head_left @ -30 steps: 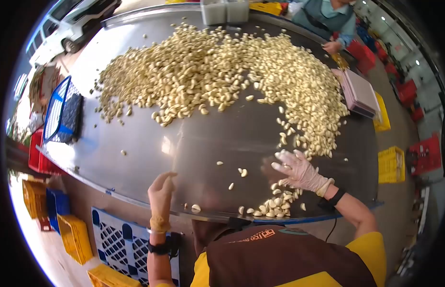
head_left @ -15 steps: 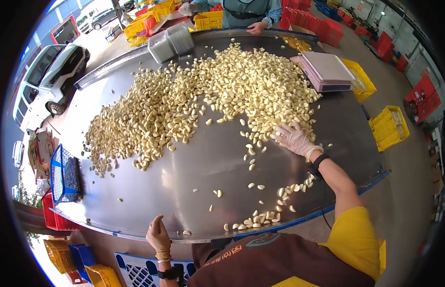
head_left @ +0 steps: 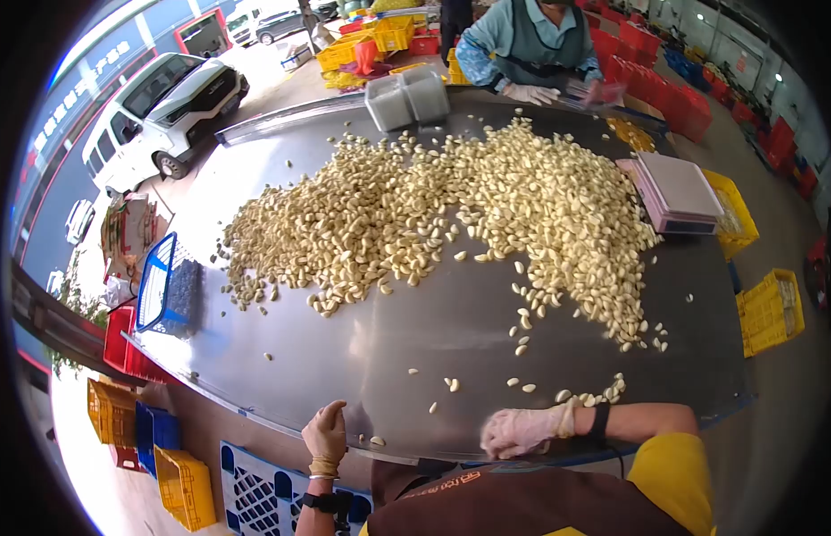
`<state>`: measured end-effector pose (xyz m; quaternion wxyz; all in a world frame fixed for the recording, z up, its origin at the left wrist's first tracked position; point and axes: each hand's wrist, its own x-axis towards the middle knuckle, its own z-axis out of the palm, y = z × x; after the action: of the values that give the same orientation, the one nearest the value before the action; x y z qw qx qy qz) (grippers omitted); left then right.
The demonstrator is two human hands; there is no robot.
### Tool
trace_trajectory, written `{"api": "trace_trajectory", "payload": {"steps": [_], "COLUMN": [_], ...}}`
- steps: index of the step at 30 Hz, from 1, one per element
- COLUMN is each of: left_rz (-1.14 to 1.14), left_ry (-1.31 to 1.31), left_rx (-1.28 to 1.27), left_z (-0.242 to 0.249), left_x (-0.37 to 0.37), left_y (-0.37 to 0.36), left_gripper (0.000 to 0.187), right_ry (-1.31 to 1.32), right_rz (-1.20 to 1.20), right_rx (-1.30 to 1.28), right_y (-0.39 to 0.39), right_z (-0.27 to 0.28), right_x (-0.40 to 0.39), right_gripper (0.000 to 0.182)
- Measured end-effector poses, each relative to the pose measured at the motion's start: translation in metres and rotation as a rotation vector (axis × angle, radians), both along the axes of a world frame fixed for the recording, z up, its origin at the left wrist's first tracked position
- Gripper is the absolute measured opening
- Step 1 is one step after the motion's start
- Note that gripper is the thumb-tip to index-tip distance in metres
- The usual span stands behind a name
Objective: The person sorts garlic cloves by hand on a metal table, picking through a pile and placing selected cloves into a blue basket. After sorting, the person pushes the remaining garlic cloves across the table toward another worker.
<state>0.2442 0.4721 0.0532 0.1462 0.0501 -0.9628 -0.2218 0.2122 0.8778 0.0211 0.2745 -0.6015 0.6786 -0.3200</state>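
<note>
Peeled garlic cloves (head_left: 344, 223) lie in a wide heap across the metal table (head_left: 388, 357). My gloved right hand (head_left: 522, 431) is low over the table's near edge, its fingers curled and blurred; what they hold, if anything, is hidden. A small group of cloves lies just beyond its wrist. My gloved left hand (head_left: 326, 431) is at the near edge, fingers bent together and thumb raised, beside a single clove (head_left: 378, 440). What is inside its fingers cannot be seen. A few loose cloves lie between the hands and the heap.
A pink scale (head_left: 679, 183) stands at the right, clear plastic boxes (head_left: 406, 98) at the far edge, a blue basket (head_left: 165, 286) at the left. Across the table a co-worker (head_left: 531, 54) in gloves handles clear plastic. Yellow crates (head_left: 768, 313) stand beyond the right edge.
My right hand has moved from the heap's right side back to the near edge. Cloves now trail down from the heap's right side. The view has shifted, and the co-worker's hands hold clear plastic.
</note>
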Motion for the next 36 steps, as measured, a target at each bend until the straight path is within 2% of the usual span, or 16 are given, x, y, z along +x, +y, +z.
{"api": "trace_trajectory", "payload": {"steps": [2,5,7,9,12,17,19,21,22,23,26,27,29,31,34,36], "left_rz": [0.032,0.016,0.096,-0.058,0.075,0.339,0.412,0.428,0.539,0.557,0.386,0.199,-0.356,-0.300,-0.105,0.240], "left_ry": [-0.031,-0.169,-0.314,-0.644,-0.302,0.463,0.533,0.337,-0.016,-0.208,0.193,0.256,0.106,-0.099,-0.043,-0.033], "left_rx": [0.015,0.045,0.324,1.653,1.399,0.719,0.578,0.277,-0.058,-0.139,-0.374,-0.321,-0.030,-0.110,0.016,0.170], "left_z": [0.003,0.003,0.000,0.023,0.070,0.131,0.141,0.147,0.139,0.145,0.098,0.088,0.046,0.025,-0.046,-0.060], "left_x": [0.001,-0.001,-0.013,-0.038,-0.083,-0.182,-0.221,-0.245,-0.254,-0.249,-0.247,-0.254,-0.289,-0.318,-0.406,-0.450], "left_y": [0.000,-0.005,-0.013,-0.056,-0.130,-0.381,-0.485,-0.549,-0.572,-0.551,-0.519,-0.504,-0.484,-0.451,-0.463,-0.491], "left_gripper": [0.012,0.018,0.022,0.029,0.030,0.023,0.024,0.035,0.053,0.064,0.064,0.061,0.061,0.068,0.074,0.079], "right_ry": [-0.066,-0.098,-0.053,0.184,0.362,0.288,0.493,0.397,0.464,0.532,0.391,0.240,0.334,0.448,0.525,0.460], "right_rz": [0.111,-0.200,-0.489,-0.699,-0.644,-0.751,-0.799,-0.845,-0.861,-0.865,-0.870,-0.887,-0.904,-0.929,-1.055,-1.176], "right_rx": [0.280,0.472,0.394,0.265,0.380,0.405,0.387,0.464,0.452,0.462,0.326,0.255,0.341,0.444,0.378,0.398], "right_y": [0.043,0.082,0.074,0.049,0.018,-0.049,-0.085,-0.142,-0.177,-0.213,-0.301,-0.323,-0.345,-0.353,-0.366,-0.379], "right_z": [0.025,0.061,0.068,0.067,0.076,0.079,0.061,0.050,0.045,0.047,0.062,0.062,0.056,0.056,0.047,0.062], "right_x": [-0.011,-0.021,-0.034,-0.038,-0.037,-0.048,-0.057,-0.077,-0.083,-0.083,-0.082,-0.081,-0.076,-0.058,-0.031,0.004], "right_gripper": [0.020,0.030,0.025,0.023,0.026,0.025,0.024,0.028,0.029,0.031,0.034,0.035,0.035,0.035,0.030,0.032]}}
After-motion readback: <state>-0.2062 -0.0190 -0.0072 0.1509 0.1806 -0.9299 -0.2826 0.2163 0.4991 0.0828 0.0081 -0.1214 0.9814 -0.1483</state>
